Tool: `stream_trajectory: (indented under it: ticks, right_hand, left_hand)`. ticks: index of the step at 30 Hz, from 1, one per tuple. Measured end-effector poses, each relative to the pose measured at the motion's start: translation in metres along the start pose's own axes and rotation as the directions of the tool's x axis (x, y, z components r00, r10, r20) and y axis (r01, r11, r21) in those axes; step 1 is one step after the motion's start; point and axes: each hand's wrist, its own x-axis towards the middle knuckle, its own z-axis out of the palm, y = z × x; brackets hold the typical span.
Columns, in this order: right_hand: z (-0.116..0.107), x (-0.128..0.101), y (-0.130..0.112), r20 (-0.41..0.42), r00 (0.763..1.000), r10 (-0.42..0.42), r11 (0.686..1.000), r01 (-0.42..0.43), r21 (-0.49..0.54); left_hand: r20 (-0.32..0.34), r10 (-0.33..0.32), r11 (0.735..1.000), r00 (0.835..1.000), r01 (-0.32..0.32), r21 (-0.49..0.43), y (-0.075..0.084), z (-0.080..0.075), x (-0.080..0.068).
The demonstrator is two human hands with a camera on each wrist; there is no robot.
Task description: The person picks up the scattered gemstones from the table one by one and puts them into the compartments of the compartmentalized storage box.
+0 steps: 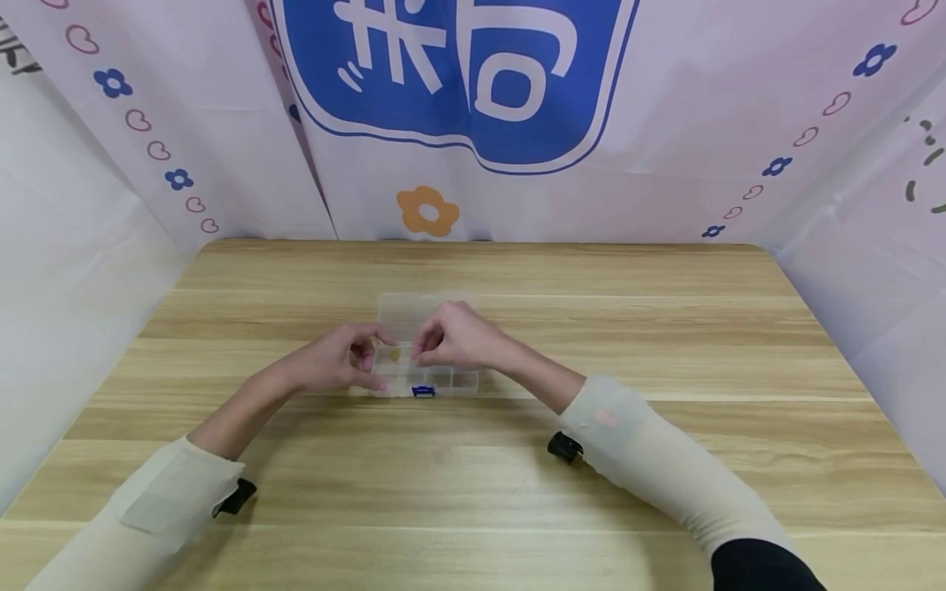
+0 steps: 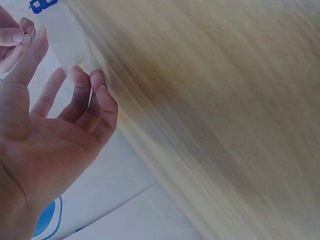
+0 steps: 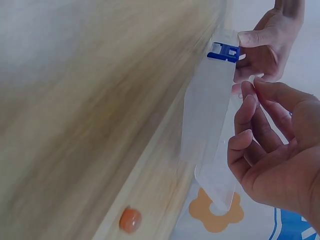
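Observation:
A clear plastic compartment box (image 1: 466, 381) with a blue latch (image 1: 423, 391) lies on the table, its clear lid (image 1: 399, 307) folded open toward the back. My left hand (image 1: 336, 359) grips the left end, thumb at the front corner and index finger at the back edge. Over the compartments, my right hand (image 1: 461, 336) pinches a small clear, roundish piece (image 2: 26, 38) between thumb and index finger; its kind is too small to tell. Something small and yellowish (image 1: 395, 355) sits in a left compartment. In the right wrist view the box wall (image 3: 205, 110) stands beside my right hand.
The wood-grain table (image 1: 473, 492) extends around the box. A small orange round thing (image 3: 130, 220) shows on the table in the right wrist view. White printed cloth (image 1: 355, 189) hangs behind and at both sides. Black clips (image 1: 565, 446) stick out under both sleeves.

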Motion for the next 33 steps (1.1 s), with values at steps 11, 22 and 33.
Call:
stream_trajectory:
  ticks: [11, 22, 33]
  right_hand:
    - [0.007, 0.007, -0.005, 0.003, 0.999, 0.039, 0.999, -0.040, 0.004]
    - [0.012, 0.015, -0.010, 0.010, 0.999, 0.037, 0.999, -0.037, 0.001]
    - [0.017, 0.021, -0.012, 0.031, 0.998, 0.052, 0.998, -0.053, 0.017]
  left_hand:
    - [-0.002, -0.008, 1.000, 1.000, 0.008, 0.000, 0.000, 0.000, 0.000]
    - [-0.005, -0.004, 1.000, 1.000, 0.004, 0.009, -0.002, 0.000, 0.001]
    - [0.001, -0.001, 1.000, 1.000, 0.001, 0.002, -0.001, 0.000, 0.000]
